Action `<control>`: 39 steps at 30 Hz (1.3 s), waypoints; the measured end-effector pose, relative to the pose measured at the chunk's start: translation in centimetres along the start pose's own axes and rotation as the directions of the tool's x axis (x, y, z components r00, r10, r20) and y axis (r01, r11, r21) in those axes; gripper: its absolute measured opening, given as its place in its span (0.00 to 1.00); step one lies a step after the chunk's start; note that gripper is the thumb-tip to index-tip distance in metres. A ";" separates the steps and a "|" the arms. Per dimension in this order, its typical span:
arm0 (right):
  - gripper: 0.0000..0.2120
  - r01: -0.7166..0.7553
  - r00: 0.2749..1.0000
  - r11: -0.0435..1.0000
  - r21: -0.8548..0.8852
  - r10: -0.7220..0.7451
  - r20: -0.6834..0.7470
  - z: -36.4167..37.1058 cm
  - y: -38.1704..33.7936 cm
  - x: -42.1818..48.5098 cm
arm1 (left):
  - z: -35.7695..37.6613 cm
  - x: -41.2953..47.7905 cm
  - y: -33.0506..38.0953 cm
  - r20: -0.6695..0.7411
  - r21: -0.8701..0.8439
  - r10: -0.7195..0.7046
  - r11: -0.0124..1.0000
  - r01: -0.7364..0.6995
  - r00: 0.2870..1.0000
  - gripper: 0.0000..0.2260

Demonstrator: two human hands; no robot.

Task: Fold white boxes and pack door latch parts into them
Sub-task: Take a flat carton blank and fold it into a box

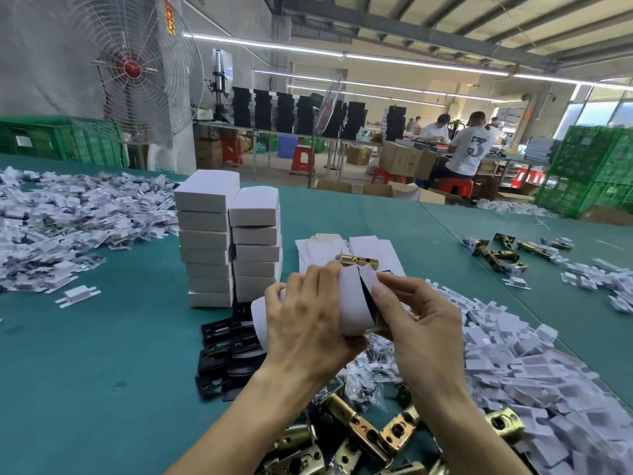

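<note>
1. Nearest you, the brass latches (359, 430) lie heaped on the worktop (102, 354). They are solid metal, so expect them to be heavy for their size, hard-edged and smooth. Take one by its barrel, not by the thin faceplate. The clear bags (370, 371) among them look slippery.
2. The black plates (226, 351) lie just left of your left wrist, overlapping one another. They look thin, flat and stiff, so slide a fingertip under an edge to lift one.
3. The white box (352, 303) is up off the worktop, between both your hands.
   - Your left hand (308, 320) has its grip curled round the box body.
   - Your right hand (421, 323) has its grip pinching a curved flap between thumb and forefinger.
   - The card is light and thin, and it will probably bend or crease if squeezed. Hold it along the folded edges and push the flaps at their score lines.
   - A dark gap shows between the flaps, but I cannot tell what is inside.
4. Just beyond the box, a single latch (359, 261) rests on the flat blanks (322, 248). The blanks are floppy sheets, so peel one off by a corner.
5. Left of the blanks stand two stacks of folded boxes (209, 241), touching each other. They are tall and stacked slightly unevenly, so they could tip if knocked. Set any new box down gently.
6. Farther off, loose white card pieces (68, 214) cover the worktop on the left, and more latches (496, 248) lie to the far right.
</note>
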State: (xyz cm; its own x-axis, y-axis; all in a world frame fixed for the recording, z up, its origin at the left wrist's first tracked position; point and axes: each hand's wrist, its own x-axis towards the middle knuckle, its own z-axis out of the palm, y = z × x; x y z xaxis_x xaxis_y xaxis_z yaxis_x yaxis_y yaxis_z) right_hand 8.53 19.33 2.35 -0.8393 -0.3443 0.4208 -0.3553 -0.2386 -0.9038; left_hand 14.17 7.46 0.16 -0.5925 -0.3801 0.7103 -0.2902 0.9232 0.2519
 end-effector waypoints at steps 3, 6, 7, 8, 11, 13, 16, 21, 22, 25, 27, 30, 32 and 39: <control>0.05 0.022 1.000 1.000 -0.005 -0.022 -0.016 0.0 -0.2 0.1 | -0.2 0.0 0.2 -0.007 0.018 0.007 1.000 -0.007 1.000 0.37; 0.02 0.042 0.998 0.999 -0.021 -0.042 -0.040 0.2 -0.4 0.0 | -0.2 0.0 0.3 -0.029 0.031 0.020 0.999 -0.019 0.999 0.37; 0.03 0.049 0.998 0.998 -0.035 -0.051 -0.046 0.3 -0.4 0.0 | -0.2 0.0 0.3 -0.034 0.044 0.028 0.999 -0.027 0.999 0.36; 0.03 0.057 0.997 0.997 -0.054 -0.060 -0.048 0.4 -0.5 0.0 | -0.2 0.1 0.3 -0.032 0.056 0.036 0.998 -0.034 0.999 0.36; 0.06 0.065 0.998 0.992 -0.110 -0.067 -0.015 0.7 -0.5 -0.2 | -0.3 0.1 0.3 0.015 0.035 0.016 0.999 -0.016 1.000 0.36; 0.09 0.069 0.996 0.992 -0.108 -0.063 0.056 0.7 -0.7 -0.3 | -0.7 0.4 0.4 0.070 -0.037 -0.039 0.998 0.042 0.997 0.35; 0.12 0.040 0.977 0.998 -0.038 -0.031 0.213 0.2 -1.0 -0.3 | -1.1 0.7 0.3 0.123 -0.164 -0.106 0.978 0.125 0.987 0.34; 0.12 0.132 0.964 0.989 0.063 -0.143 0.224 -0.4 -1.1 -0.2 | -1.8 1.0 0.3 0.114 -0.236 -0.130 0.959 0.154 0.985 0.35; 0.11 0.163 0.966 0.985 0.057 -0.171 0.193 -0.4 -0.9 -0.2 | -1.9 0.9 0.3 0.110 -0.225 -0.121 0.964 0.143 0.987 0.36; 0.08 0.241 0.963 0.970 0.045 -0.245 0.116 0.0 -0.4 -0.4 | -1.7 0.8 0.5 0.103 -0.208 -0.113 0.969 0.133 0.988 0.36; 0.09 0.281 0.957 0.960 -0.007 -0.280 0.079 0.4 -0.1 -0.7 | -1.7 0.7 0.6 0.086 -0.180 -0.121 0.974 0.134 0.989 0.35; 0.09 0.365 0.931 0.906 -0.215 -0.355 0.088 1.0 0.5 -1.3 | -2.1 0.9 0.6 0.046 -0.098 -0.121 0.987 0.125 0.992 0.34; 0.10 0.333 0.943 0.914 -0.231 -0.325 0.072 1.2 0.7 -1.7 | -2.3 0.9 0.6 0.033 -0.072 -0.113 0.991 0.115 0.993 0.32; 0.10 0.125 0.992 0.987 -0.096 -0.121 0.043 1.5 0.1 -1.3 | -2.2 1.0 0.3 0.013 -0.025 0.013 1.000 -0.013 1.000 0.29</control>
State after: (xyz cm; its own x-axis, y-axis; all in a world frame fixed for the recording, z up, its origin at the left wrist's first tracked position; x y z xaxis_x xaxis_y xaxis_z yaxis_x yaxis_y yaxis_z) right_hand 10.25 18.38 1.81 -0.7715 -0.3514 0.5304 -0.4954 -0.1911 -0.8474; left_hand 15.13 7.50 2.37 -0.6060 -0.3683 0.7051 -0.2634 0.9293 0.2591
